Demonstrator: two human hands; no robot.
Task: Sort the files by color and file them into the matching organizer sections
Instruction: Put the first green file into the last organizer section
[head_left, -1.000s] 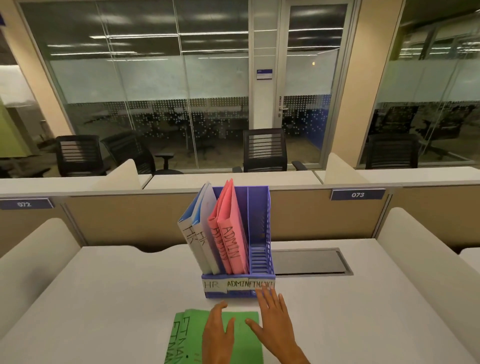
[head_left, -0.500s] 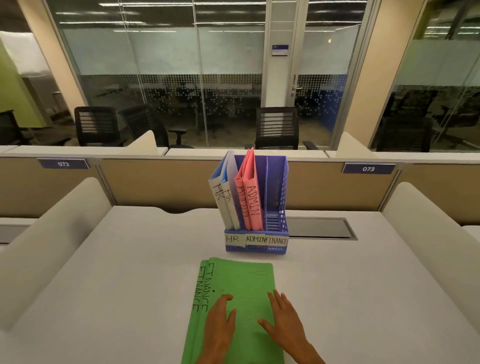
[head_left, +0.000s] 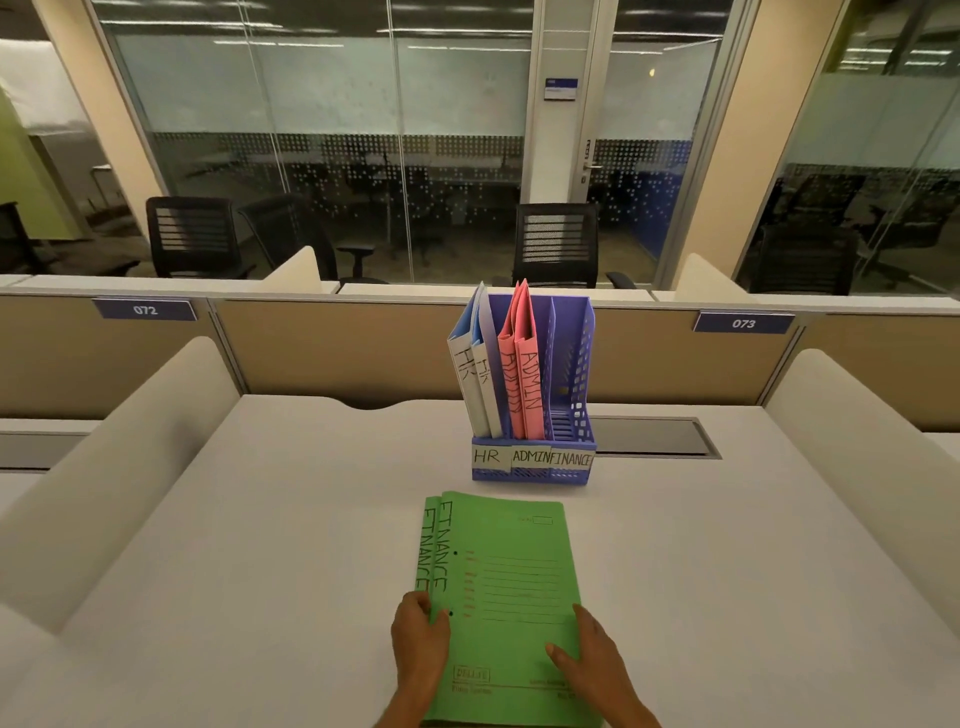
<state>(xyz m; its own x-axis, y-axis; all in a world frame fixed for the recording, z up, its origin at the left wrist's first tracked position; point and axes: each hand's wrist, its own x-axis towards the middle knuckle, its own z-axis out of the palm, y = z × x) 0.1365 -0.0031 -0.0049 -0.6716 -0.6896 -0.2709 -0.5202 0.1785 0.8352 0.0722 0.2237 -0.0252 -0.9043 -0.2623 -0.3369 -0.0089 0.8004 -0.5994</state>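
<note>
Two green files (head_left: 506, 582) marked FINANCE lie stacked flat on the desk near me. My left hand (head_left: 418, 649) curls around their left spine edge. My right hand (head_left: 597, 660) holds the right edge, thumb on top of the cover. Beyond them stands a purple organizer (head_left: 569, 467) labelled HR, ADMIN, FINANCE. Two blue files (head_left: 475, 374) stand in its HR section and two pink files (head_left: 522, 379) in ADMIN. The FINANCE section on the right has nothing in it.
The white desk (head_left: 260, 545) has padded beige side dividers (head_left: 119, 457) left and right and a partition behind. A grey cable hatch (head_left: 654, 436) sits right of the organizer. Office chairs and glass walls are beyond.
My view has tilted down and pulled back, showing the whole green stack. My hands slid from lying flat on the cover to the stack's left and right edges and closed on them.
</note>
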